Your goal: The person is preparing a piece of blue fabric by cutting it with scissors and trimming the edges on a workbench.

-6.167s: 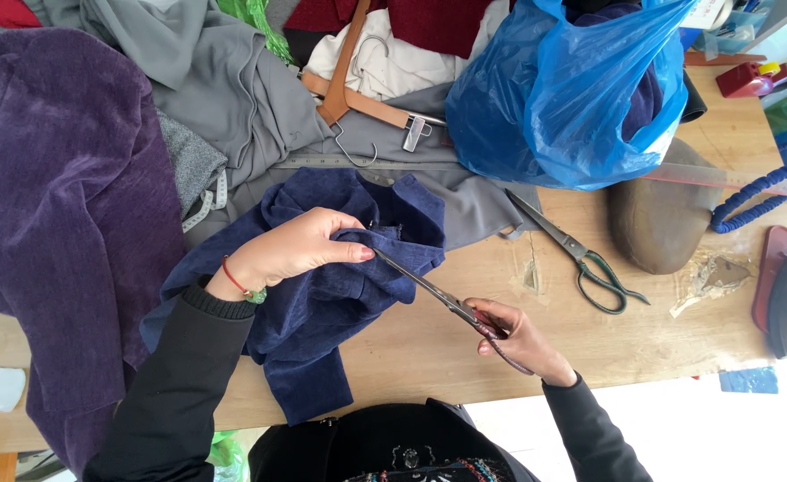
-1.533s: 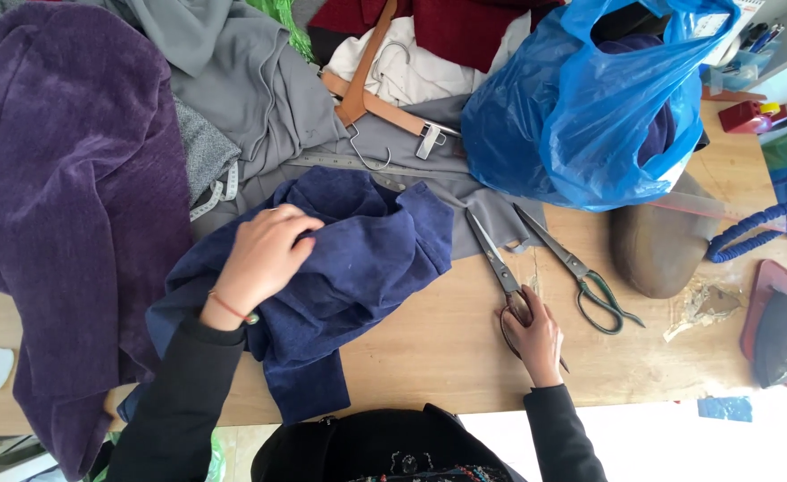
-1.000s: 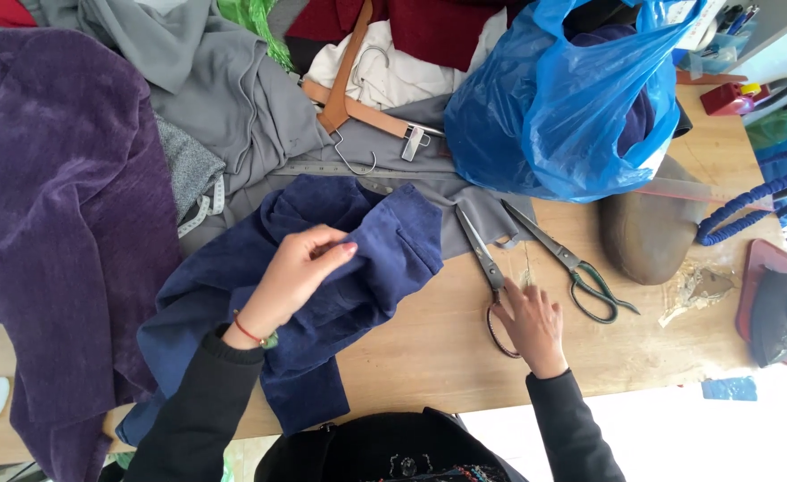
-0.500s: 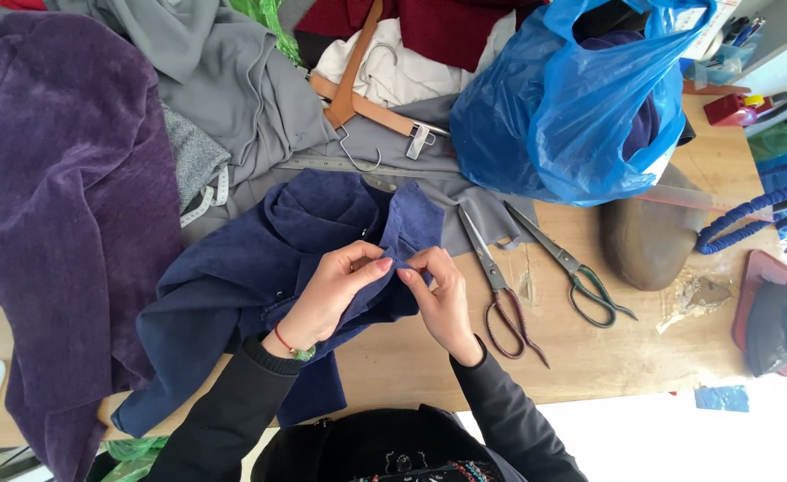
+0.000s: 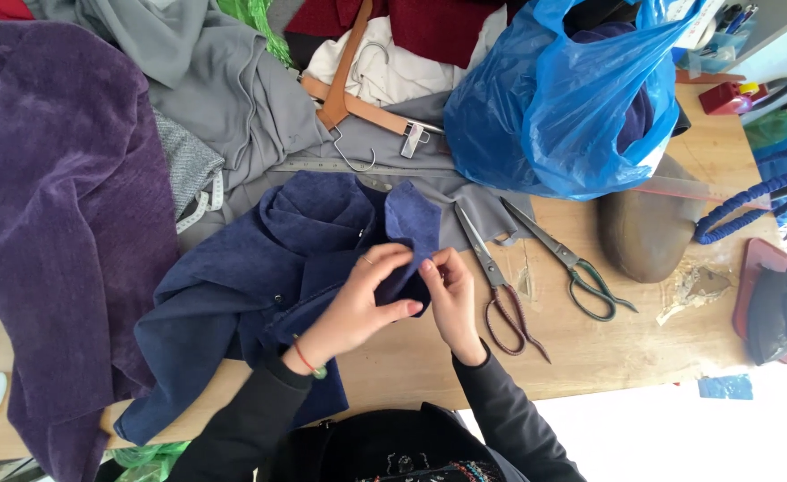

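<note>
A navy blue corduroy garment (image 5: 233,295) lies bunched on the wooden table (image 5: 625,348). My left hand (image 5: 362,303) and my right hand (image 5: 451,290) meet at its right edge, both pinching a small flap of the navy fabric (image 5: 411,223) between the fingers. Just to the right of my right hand lie red-handled scissors (image 5: 496,290), flat on the table and untouched. A second pair with dark green handles (image 5: 572,263) lies further right.
A purple velvet garment (image 5: 54,214) covers the left side. Grey cloth (image 5: 224,89) and a wooden hanger (image 5: 349,85) lie behind. A blue plastic bag (image 5: 563,98) stands at the back right, next to a brown rounded pad (image 5: 648,232). A dark iron (image 5: 786,303) sits at the far right.
My right hand laid the red-handled scissors on the table and moved left. Both hands now hold the navy fabric's edge together.
</note>
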